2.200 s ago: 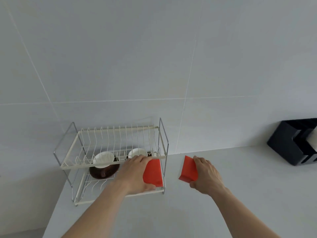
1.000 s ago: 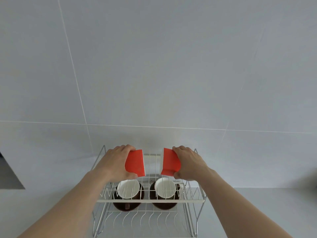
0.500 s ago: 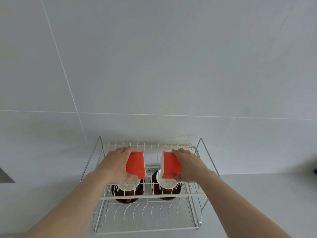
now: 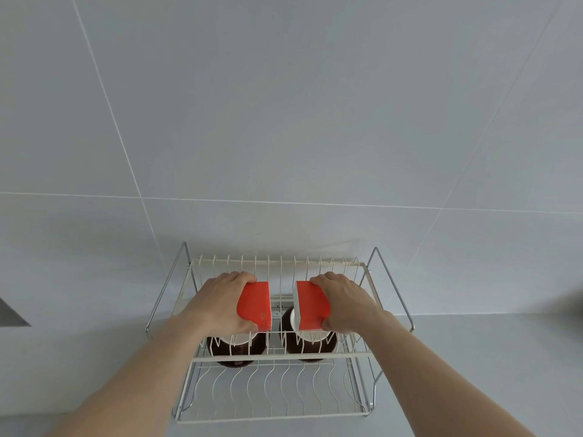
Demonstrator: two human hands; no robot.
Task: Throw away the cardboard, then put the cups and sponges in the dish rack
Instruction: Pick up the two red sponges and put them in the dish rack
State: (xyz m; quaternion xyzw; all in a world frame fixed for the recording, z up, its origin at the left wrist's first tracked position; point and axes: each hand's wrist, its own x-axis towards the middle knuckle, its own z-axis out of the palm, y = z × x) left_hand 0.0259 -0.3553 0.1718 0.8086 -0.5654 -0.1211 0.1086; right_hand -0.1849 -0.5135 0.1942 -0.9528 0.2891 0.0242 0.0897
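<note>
Inspecting the two-tier wire dish rack (image 4: 277,357), we find it standing on the grey table (image 4: 473,373) against a pale tiled wall (image 4: 284,121). Our left hand (image 4: 220,305) holds a red sponge (image 4: 255,305) on edge over the upper tier, fingers (image 4: 239,277) curled over its top edge and thumb under its lower corner. Our right hand (image 4: 344,302) grips a second red sponge (image 4: 310,305) in the same manner, its white side facing left. We note the two sponges upright, side by side, apart from each other with a gap between them. We cannot tell whether either sponge touches the wires. Below the hands, two dark brown cups with white interiors sit in the upper tier: the left cup (image 4: 236,345) beneath the left hand, the right cup (image 4: 310,343) beneath the right. The lower tier shows bare wires.
</note>
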